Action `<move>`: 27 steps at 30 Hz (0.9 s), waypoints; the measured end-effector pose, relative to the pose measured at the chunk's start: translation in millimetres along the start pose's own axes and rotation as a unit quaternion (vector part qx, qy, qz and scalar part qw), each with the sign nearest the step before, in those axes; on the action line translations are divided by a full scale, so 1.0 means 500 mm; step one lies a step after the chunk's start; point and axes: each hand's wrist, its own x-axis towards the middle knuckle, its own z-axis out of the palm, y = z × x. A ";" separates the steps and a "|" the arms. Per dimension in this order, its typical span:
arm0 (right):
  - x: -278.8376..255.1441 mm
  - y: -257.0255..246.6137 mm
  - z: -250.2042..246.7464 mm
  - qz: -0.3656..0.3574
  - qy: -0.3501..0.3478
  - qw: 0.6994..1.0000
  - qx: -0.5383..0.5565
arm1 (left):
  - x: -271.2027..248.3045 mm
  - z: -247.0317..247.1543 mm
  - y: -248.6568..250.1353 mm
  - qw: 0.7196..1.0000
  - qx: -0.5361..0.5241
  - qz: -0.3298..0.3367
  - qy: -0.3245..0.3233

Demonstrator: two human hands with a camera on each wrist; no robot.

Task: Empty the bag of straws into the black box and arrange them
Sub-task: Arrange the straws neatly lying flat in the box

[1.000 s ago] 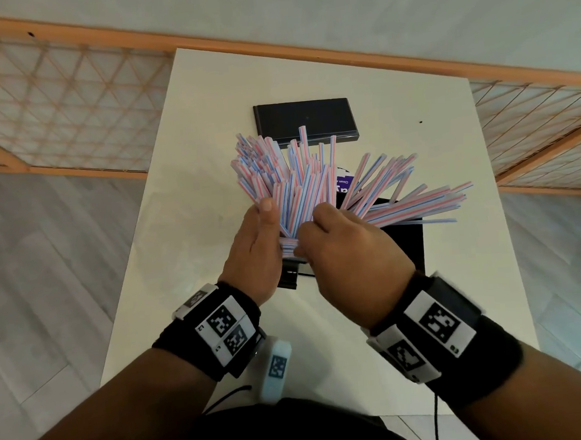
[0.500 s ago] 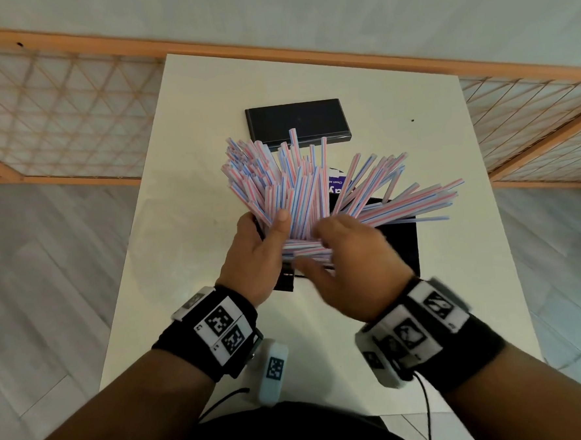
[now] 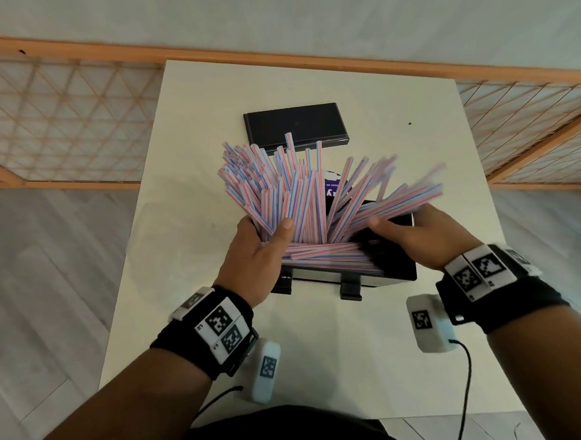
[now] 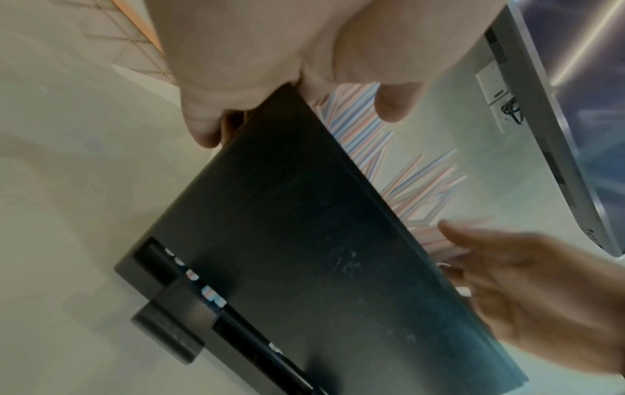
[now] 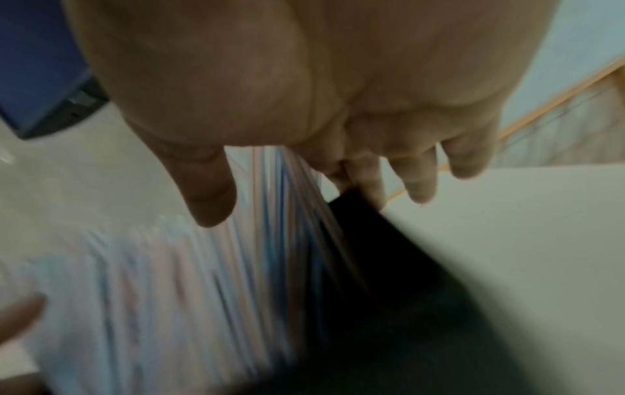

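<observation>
Pink-and-blue striped straws [image 3: 291,192] stand fanned out in the black box [image 3: 371,277] at mid-table; several lie flat along its front. My left hand [image 3: 266,228] grips the box's left end, thumb pressed against the upright straws. The left wrist view shows a finger outside the box [image 4: 304,240] wall and the thumb over the straws [image 4: 355,120]. My right hand [image 3: 401,223] is open with fingers spread, touching the straws that lean right over the box's right half. In the blurred right wrist view its fingertips [image 5: 419,187] reach past the straws [image 5: 169,280] to the box [image 5: 389,294] edge.
The flat black lid [image 3: 295,127] lies behind the box. A purple-printed bag [image 3: 333,185] shows just behind the straws. The white table [image 3: 192,140] ends close on both sides, with wooden lattice rails [image 3: 54,108] beyond.
My right hand has swung from the middle of the bundle out to the right, and the straws there lean lower. My left hand slid down to the box's left end.
</observation>
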 end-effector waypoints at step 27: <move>-0.019 -0.126 0.141 -0.265 0.114 0.957 0.014 | -0.008 0.001 0.022 0.981 -0.187 -0.005 0.045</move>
